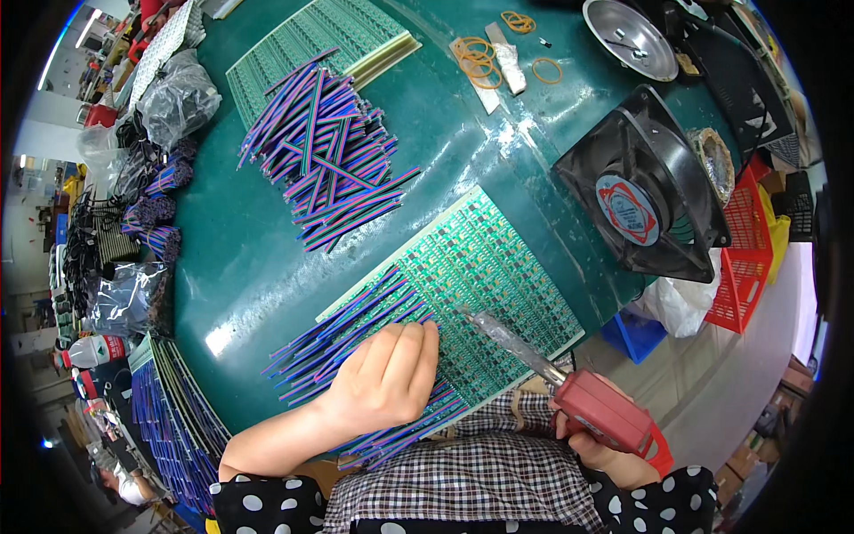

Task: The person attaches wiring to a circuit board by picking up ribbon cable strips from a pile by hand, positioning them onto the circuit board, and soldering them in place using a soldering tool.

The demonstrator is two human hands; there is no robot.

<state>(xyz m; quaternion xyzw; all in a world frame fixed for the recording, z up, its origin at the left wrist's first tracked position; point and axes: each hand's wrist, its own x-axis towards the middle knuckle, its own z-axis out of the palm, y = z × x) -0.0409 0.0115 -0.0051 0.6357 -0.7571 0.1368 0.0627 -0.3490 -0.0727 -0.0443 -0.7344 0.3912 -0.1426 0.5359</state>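
A green panel of small circuit boards lies on the bench in front of me. Striped ribbon wires in blue, purple and black run from its left part, side by side. My left hand is over these wires, its fingers pinched together on a ribbon wire at the panel; the palm hides most of that wire. In my right hand is a red soldering gun, gripped by its handle. Its long wrapped barrel points up and left, with the tip over the panel near my left fingertips.
A loose heap of ribbon wires lies farther back, beside a stack of bare panels. A black fan stands at right, near a metal dish. Rubber bands lie at the back. Wired panels hang at left.
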